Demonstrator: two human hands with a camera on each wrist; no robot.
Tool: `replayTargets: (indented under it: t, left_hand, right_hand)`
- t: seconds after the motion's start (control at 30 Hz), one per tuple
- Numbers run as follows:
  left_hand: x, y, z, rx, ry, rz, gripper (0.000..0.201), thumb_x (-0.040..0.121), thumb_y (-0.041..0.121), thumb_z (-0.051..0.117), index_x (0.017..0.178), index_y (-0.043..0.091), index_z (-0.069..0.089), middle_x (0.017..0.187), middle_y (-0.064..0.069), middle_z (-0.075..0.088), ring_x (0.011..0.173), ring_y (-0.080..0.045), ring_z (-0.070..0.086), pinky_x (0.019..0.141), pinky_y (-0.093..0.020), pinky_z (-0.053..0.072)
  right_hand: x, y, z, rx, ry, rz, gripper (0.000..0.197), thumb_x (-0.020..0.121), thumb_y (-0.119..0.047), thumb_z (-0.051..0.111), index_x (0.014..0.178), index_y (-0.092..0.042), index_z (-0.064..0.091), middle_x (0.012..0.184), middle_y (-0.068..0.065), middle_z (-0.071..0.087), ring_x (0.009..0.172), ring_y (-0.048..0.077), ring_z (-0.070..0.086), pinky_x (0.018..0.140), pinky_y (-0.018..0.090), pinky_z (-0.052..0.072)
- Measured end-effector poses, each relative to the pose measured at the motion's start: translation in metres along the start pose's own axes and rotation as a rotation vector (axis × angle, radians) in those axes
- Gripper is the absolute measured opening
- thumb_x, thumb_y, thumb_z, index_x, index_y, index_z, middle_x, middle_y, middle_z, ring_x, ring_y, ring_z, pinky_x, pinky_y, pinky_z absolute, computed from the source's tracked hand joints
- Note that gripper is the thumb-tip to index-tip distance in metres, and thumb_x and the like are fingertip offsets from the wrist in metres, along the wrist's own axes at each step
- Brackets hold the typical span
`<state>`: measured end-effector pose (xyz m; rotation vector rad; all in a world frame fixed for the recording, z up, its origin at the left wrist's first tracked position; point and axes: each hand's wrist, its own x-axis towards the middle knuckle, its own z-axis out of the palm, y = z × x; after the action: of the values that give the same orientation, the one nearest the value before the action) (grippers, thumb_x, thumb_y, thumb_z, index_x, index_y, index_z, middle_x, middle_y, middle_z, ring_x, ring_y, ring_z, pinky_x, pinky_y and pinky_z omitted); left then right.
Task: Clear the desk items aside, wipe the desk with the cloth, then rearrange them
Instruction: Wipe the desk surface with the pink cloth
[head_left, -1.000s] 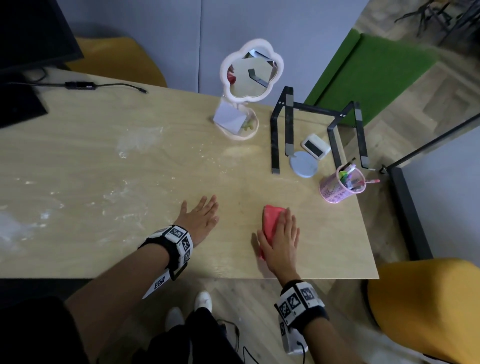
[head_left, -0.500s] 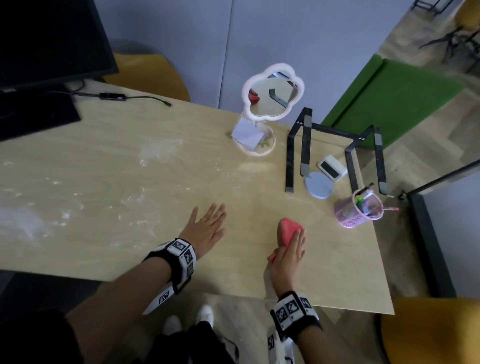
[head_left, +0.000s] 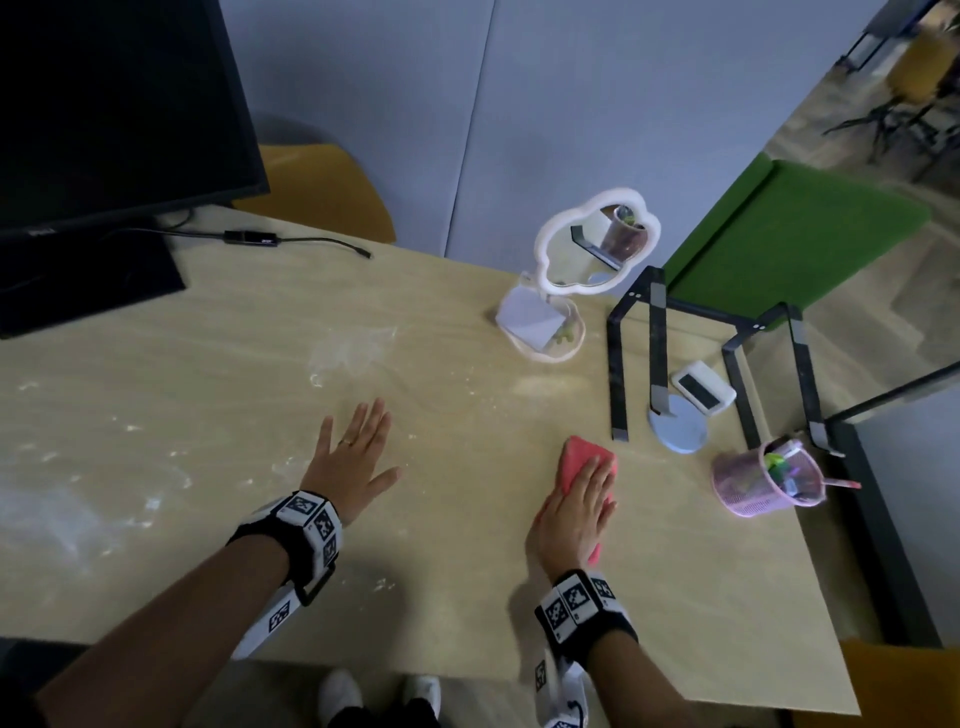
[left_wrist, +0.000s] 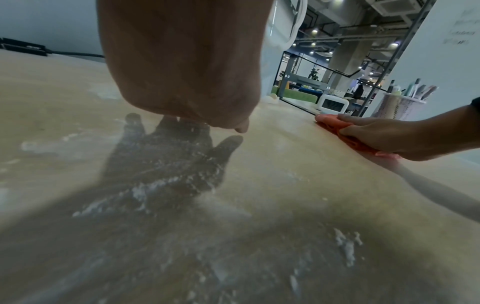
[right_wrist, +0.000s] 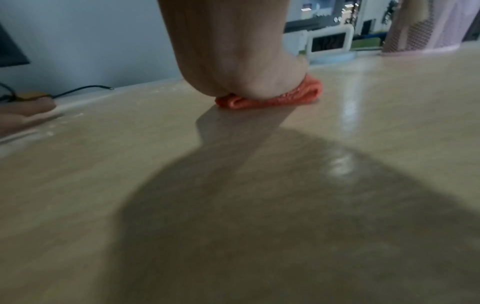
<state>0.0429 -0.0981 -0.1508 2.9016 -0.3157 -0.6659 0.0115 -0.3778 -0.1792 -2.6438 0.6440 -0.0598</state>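
A folded red cloth (head_left: 577, 457) lies on the pale wooden desk (head_left: 467, 582), just left of the black laptop stand's foot. My right hand (head_left: 574, 512) presses flat on the red cloth (right_wrist: 272, 98) with straight fingers; the left wrist view shows this right hand (left_wrist: 389, 135) lying over the red cloth (left_wrist: 335, 125). My left hand (head_left: 353, 454) rests flat and spread on the desk to the left, holding nothing. White powder smears (head_left: 78, 525) cover the desk's left half and show under my left hand (left_wrist: 182, 61).
At the back right stand a flower-shaped mirror (head_left: 597, 244), a black laptop stand (head_left: 654, 332), a white clock (head_left: 704, 387), a blue round disc (head_left: 678, 428) and a pink pen holder (head_left: 763, 480). A black monitor (head_left: 104, 130) and a cable (head_left: 249, 239) fill the back left.
My right hand has slid the cloth away from the desk's front edge toward the laptop stand. My left hand stays flat on the desk.
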Motion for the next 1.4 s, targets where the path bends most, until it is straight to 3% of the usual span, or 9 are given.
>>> replayTargets:
  t: [0.13,0.3,0.47,0.67,0.9,1.13,1.23,1.33,1.4]
  left_hand:
    - [0.007,-0.004,0.013,-0.040,0.017,0.015,0.102,0.053,0.073,-0.040,0.137,0.016,-0.030,0.143,0.002,-0.042,0.138,-0.012,-0.033,0.115,-0.047,-0.014]
    - [0.014,-0.006,0.031,-0.099,0.132,0.027,0.091,0.068,0.068,-0.034,0.143,0.019,-0.024,0.149,0.006,-0.037,0.132,-0.003,-0.039,0.102,-0.035,-0.034]
    - [0.016,-0.011,0.044,0.003,0.183,-0.032,0.071,0.095,0.054,-0.002,0.149,0.011,0.012,0.159,0.000,-0.007,0.144,-0.012,-0.017,0.111,-0.044,-0.010]
    - [0.020,-0.010,0.046,0.054,0.299,-0.026,0.065,0.098,0.049,0.007,0.146,0.009,0.024,0.157,-0.006,0.020,0.146,-0.014,-0.014,0.110,-0.051,0.013]
    - [0.020,-0.010,0.046,0.069,0.316,-0.035,0.066,0.098,0.050,0.006,0.145,0.010,0.028,0.155,-0.006,0.024,0.146,-0.014,-0.015,0.107,-0.052,0.016]
    - [0.020,-0.011,0.044,0.091,0.295,-0.033,0.067,0.098,0.051,0.006,0.145,0.010,0.029,0.155,-0.005,0.024,0.146,-0.014,-0.014,0.110,-0.049,0.006]
    - [0.020,-0.012,0.044,0.083,0.294,-0.028,0.067,0.097,0.051,0.006,0.145,0.009,0.028,0.155,-0.005,0.025,0.147,-0.015,-0.012,0.109,-0.051,0.009]
    - [0.019,-0.011,0.044,0.078,0.277,-0.024,0.066,0.097,0.051,0.005,0.146,0.009,0.025,0.155,-0.006,0.025,0.146,-0.017,-0.003,0.108,-0.052,0.014]
    - [0.019,-0.010,0.045,0.072,0.279,-0.019,0.066,0.098,0.051,0.006,0.147,0.010,0.022,0.158,-0.005,0.019,0.144,-0.018,0.002,0.109,-0.050,0.011]
  right_hand:
    - [0.017,-0.010,0.006,-0.009,0.026,0.023,0.064,0.099,-0.028,0.033,0.149,-0.007,-0.001,0.159,0.009,-0.004,0.147,0.023,-0.002,0.118,0.041,0.004]
    - [0.058,-0.023,0.011,-0.032,0.039,-0.037,0.060,0.099,-0.022,0.033,0.150,-0.006,0.004,0.159,0.009,0.001,0.147,0.024,0.003,0.118,0.042,0.008]
    - [0.100,-0.042,0.011,0.038,-0.009,-0.087,0.058,0.098,-0.015,0.033,0.150,-0.009,0.008,0.159,0.006,0.005,0.147,0.021,0.004,0.118,0.039,0.007]
    - [0.113,-0.083,0.030,0.056,-0.024,-0.197,0.060,0.095,-0.011,0.037,0.150,-0.010,0.012,0.159,0.006,0.006,0.147,0.021,0.004,0.118,0.036,0.005]
    - [0.081,-0.129,0.068,0.030,-0.038,-0.363,0.075,0.085,-0.005,0.045,0.150,-0.013,0.011,0.159,0.004,0.003,0.148,0.020,0.000,0.117,0.033,0.000]
    - [0.063,-0.131,0.058,0.294,-0.236,-0.760,0.051,0.089,-0.002,0.040,0.138,-0.015,0.045,0.149,0.000,0.034,0.141,0.012,0.021,0.115,0.014,0.003]
    - [0.060,-0.110,0.039,0.408,-0.376,-0.808,0.042,0.094,-0.014,0.036,0.133,-0.018,0.052,0.142,0.003,0.048,0.133,0.010,0.040,0.113,0.023,0.021]
    - [0.056,-0.086,0.005,0.663,-0.395,-0.591,0.033,0.098,-0.003,0.037,0.125,-0.010,0.055,0.103,-0.010,0.071,0.075,0.014,0.065,0.072,0.016,0.050]
    - [0.059,-0.075,-0.022,0.783,-0.330,-0.482,0.033,0.100,0.000,0.033,0.124,-0.003,0.055,0.113,-0.009,0.069,0.087,0.021,0.069,0.076,0.016,0.053]
